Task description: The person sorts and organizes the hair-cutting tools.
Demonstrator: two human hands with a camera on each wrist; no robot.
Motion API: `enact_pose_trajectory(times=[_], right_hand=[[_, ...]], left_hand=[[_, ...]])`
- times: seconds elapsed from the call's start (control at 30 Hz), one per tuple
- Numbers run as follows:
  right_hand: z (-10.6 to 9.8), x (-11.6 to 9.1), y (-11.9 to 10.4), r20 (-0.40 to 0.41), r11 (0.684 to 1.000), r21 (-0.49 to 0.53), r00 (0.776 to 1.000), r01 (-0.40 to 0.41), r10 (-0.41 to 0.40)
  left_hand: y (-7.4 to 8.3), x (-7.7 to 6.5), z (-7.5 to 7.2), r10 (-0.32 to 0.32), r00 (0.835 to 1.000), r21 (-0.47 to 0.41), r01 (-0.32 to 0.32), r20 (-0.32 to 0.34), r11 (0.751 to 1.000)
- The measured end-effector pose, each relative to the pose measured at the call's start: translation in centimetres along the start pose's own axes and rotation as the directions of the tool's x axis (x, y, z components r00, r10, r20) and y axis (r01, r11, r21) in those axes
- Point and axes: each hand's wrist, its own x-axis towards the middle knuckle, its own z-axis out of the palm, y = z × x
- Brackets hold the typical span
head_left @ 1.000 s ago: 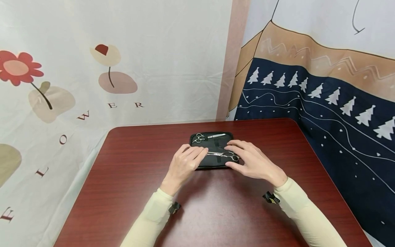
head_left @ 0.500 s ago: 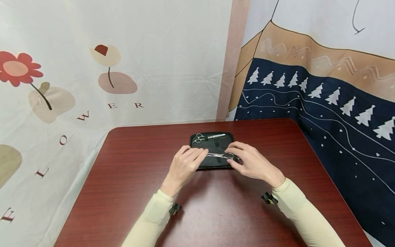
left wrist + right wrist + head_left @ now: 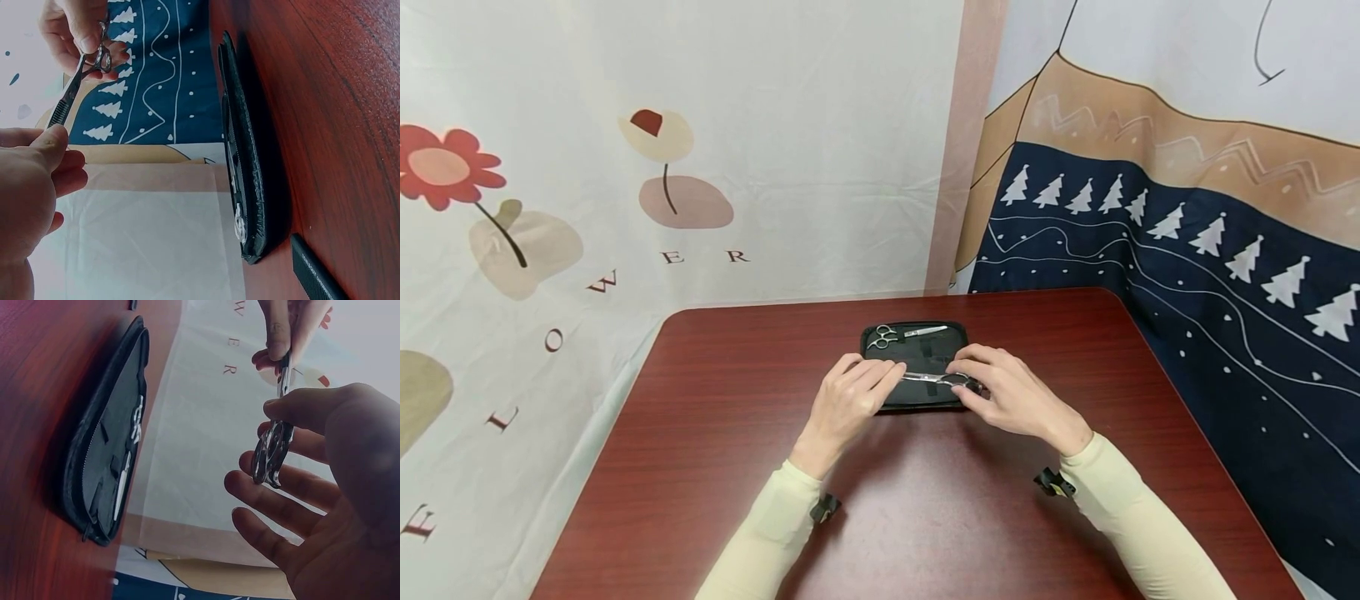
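Observation:
A pair of silver thinning scissors [image 3: 922,377] is held up between both hands, above an unzipped black case [image 3: 917,353]. At the blade end, my left hand [image 3: 850,390] pinches the tips between thumb and fingers; the toothed blade [image 3: 62,106] shows in the left wrist view. My right hand [image 3: 1015,392] pinches the scissors near the finger rings [image 3: 273,450] with thumb and forefinger, its other fingers spread behind them. A second pair of scissors [image 3: 882,337] lies in the back part of the case, its blades to the right, under a strap.
The case lies on a dark red wooden table [image 3: 745,375], near its back edge. A black comb [image 3: 315,272] lies on the table beside the case in the left wrist view. Printed cloths [image 3: 820,167] hang behind the table.
My right hand has moved slightly left and its thumb and forefinger have taken hold of the scissors by the handle end. My left hand stays at the blade tips.

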Motion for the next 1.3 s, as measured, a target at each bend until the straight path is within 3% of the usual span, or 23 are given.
enact_pose_trajectory(times=[0.4, 1.03, 1.3], right_hand=[[-0.08, 0.21, -0.05, -0.032, 1.0, -0.024, 0.999, 0.015, -0.016], [-0.01, 0.08, -0.02, -0.065, 0.997, -0.067, 0.997, 0.028, -0.032], [-0.03, -0.15, 0.16, -0.063, 0.998, -0.067, 0.998, 0.021, -0.025]], left_hand=[[-0.27, 0.04, 0.05, -0.002, 1.0, -0.008, 0.002, -0.014, 1.0], [-0.37, -0.14, -0.49, -0.115, 0.99, -0.053, 0.12, 0.083, 0.991], [-0.62, -0.47, -0.79, -0.173, 0.97, -0.065, 0.186, 0.169, 0.98]])
